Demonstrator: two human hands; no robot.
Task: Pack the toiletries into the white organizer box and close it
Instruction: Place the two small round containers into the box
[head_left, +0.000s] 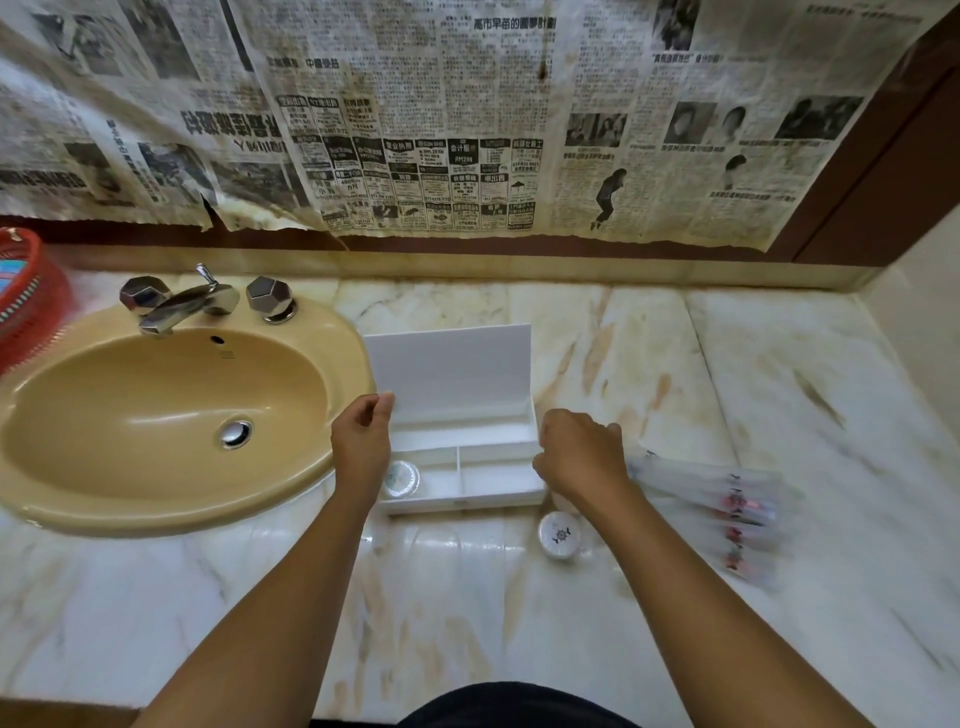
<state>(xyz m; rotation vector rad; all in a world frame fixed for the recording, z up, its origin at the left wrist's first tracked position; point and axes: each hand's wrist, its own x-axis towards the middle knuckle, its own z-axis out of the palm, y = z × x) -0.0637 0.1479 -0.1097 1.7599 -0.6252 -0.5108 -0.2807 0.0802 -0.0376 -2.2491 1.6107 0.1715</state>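
Observation:
The white organizer box (498, 483) stands open on the marble counter, its lid (452, 369) raised upright at the back. A small round jar (401, 479) lies in its left compartment. My left hand (361, 447) pinches the lid's lower left corner. My right hand (579, 457) hovers at the box's right end with curled fingers; what it holds, if anything, is hidden. A second round jar (558, 535) sits on the counter just in front of that hand. Several clear-wrapped toothbrushes (727, 512) lie blurred to the right.
A beige sink (156, 415) with chrome taps (197, 301) sits left of the box. A red basket (26, 296) is at the far left. Newspaper (415, 114) covers the back wall. A side wall (919, 332) bounds the marble counter (467, 597) at right.

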